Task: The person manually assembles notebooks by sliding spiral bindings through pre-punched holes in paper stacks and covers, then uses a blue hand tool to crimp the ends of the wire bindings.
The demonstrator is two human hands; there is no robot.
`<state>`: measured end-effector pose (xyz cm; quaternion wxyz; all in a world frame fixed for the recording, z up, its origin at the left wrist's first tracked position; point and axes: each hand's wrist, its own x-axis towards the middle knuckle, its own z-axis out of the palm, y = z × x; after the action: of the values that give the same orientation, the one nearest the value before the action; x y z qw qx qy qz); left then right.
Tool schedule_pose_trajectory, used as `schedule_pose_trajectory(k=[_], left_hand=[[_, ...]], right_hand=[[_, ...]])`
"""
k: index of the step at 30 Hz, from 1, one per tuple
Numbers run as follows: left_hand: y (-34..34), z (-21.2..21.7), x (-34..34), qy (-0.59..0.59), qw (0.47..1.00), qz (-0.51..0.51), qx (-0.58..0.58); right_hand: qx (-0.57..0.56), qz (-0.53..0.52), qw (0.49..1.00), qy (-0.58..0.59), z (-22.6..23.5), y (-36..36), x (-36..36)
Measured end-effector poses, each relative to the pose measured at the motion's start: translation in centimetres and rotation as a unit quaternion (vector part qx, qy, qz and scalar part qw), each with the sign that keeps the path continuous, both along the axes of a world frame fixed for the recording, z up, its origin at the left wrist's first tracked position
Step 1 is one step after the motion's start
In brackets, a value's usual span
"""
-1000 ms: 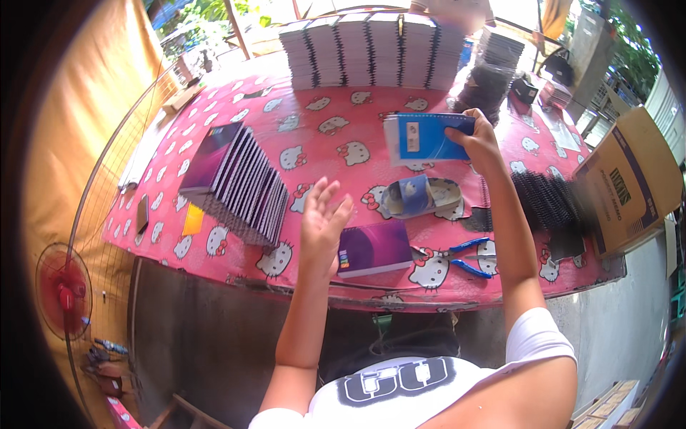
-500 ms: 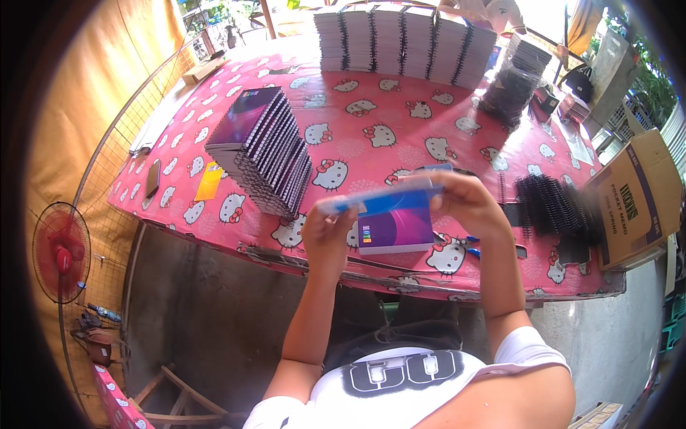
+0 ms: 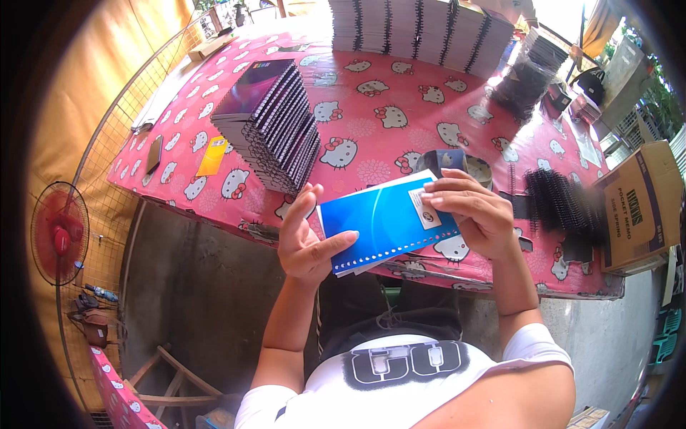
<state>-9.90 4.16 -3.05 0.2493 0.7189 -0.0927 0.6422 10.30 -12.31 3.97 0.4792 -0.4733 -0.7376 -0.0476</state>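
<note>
right hand [image 3: 482,218] is clamping the booklet [image 3: 382,220] at three o'clock, seemingly steadying it; left hand [image 3: 303,249] is thumbing nine o'clock, grip unclear.

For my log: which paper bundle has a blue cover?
The punched sheaf between left hand and right hand; spiral-bound stack at left shows purple, back stacks white.
</note>
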Motion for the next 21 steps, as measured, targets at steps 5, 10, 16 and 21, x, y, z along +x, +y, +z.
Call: schedule_pose_trajectory(k=[5, 10, 16, 21], left_hand=[[-0.5, 0.2, 0.0, 0.009, 0.999, -0.036, -0.035], [-0.4, 0.5, -0.4, 0.017, 0.999, 0.004, -0.049], [0.1, 0.4, -1.0, 0.051, 0.998, 0.046, 0.000], [-0.4, 0.3, -1.0, 0.050, 0.997, 0.034, -0.047]], right_hand=[[0.118, -0.031, 0.992, 0.033, -0.6, 0.4, 0.4], [0.028, -0.084, 0.991, 0.102, 0.2, -0.9, 1.9], [0.020, -0.159, 0.898, 0.409, 0.3, -1.6, 4.7], [0.021, -0.142, 0.884, 0.445, -0.5, -0.5, 4.6]])
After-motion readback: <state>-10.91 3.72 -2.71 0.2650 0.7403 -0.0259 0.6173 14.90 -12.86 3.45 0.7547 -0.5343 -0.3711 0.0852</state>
